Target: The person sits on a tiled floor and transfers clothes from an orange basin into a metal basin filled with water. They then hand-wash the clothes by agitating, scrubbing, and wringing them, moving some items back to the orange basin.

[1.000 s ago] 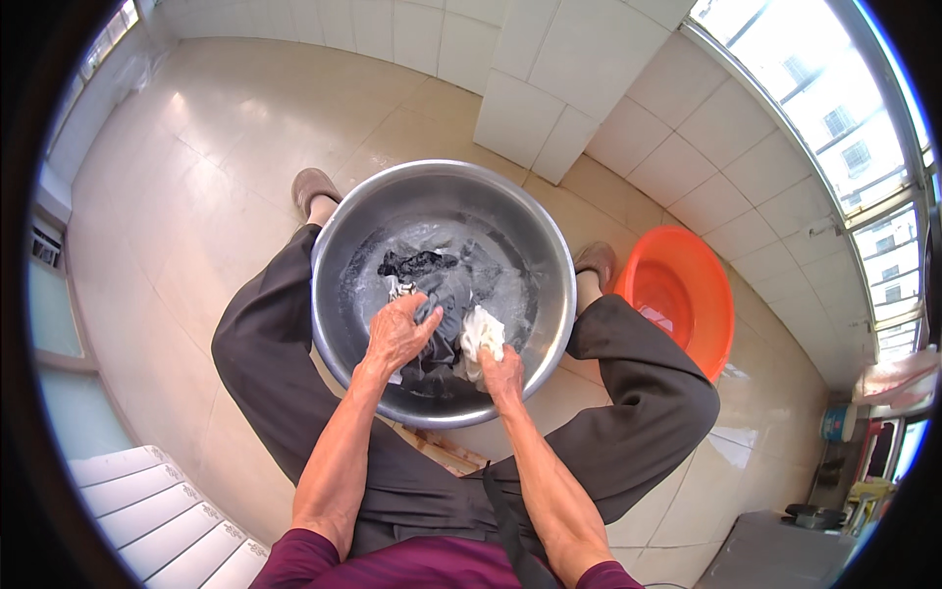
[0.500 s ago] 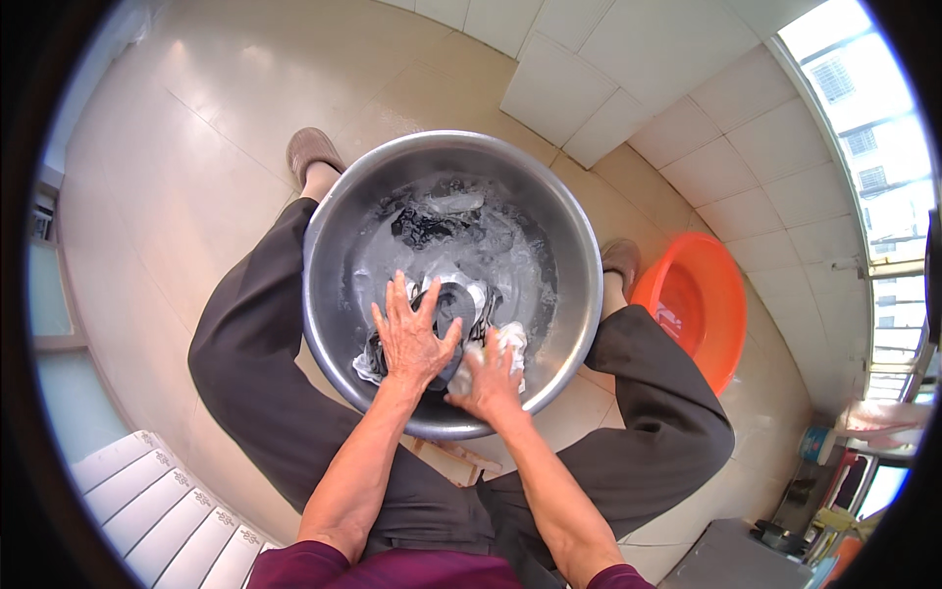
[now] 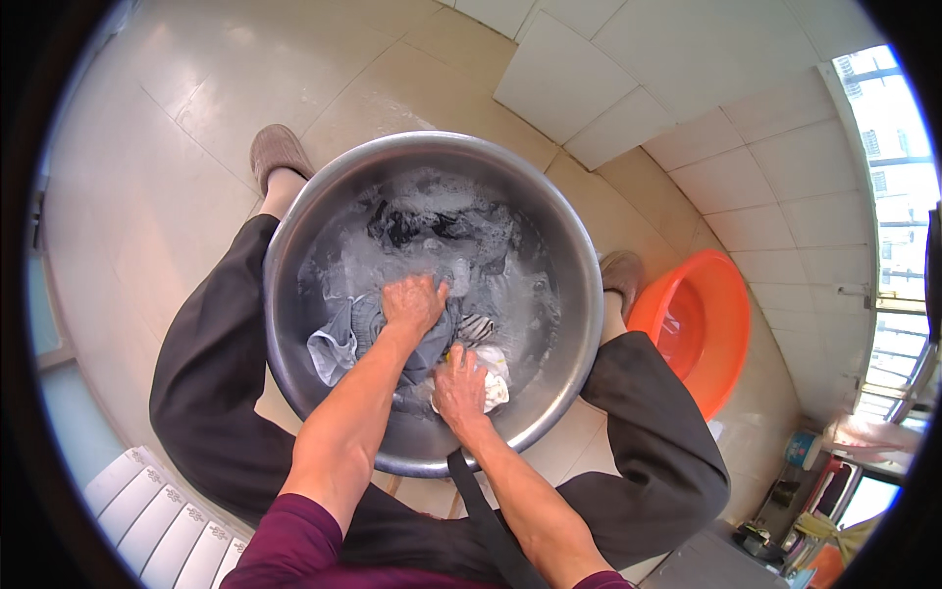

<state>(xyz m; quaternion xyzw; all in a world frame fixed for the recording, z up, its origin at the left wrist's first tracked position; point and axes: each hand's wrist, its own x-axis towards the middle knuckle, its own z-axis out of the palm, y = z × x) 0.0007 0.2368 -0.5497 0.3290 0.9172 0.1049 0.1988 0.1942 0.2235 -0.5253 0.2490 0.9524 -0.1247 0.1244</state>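
A big metal basin (image 3: 294, 211) stands between my legs, holding cloudy, sudsy water and wet clothes. My left hand (image 3: 413, 302) is closed, fingers curled down into a grey garment (image 3: 368, 324) near the basin's middle; its fingertips are partly hidden in cloth and water. Closer to the near rim, my right hand (image 3: 461, 388) has its fingers bent round a bunched white cloth (image 3: 497, 378). Black-and-white striped fabric (image 3: 477, 329) shows between the hands. Dark cloth (image 3: 417, 226) lies half under the suds at the far side.
An orange plastic tub (image 3: 726, 334) stands on the tiled floor right of the basin, beside my slippered foot. A dark strap (image 3: 481, 510) hangs over the near rim. White slatted furniture (image 3: 147, 510) is at lower left; a tiled wall (image 3: 756, 187) rises on the right.
My left hand has gone from spread fingers to curled ones and moved slightly right. The grey garment now spreads further left. My right hand has shifted left and closed; a strap has swung into view.
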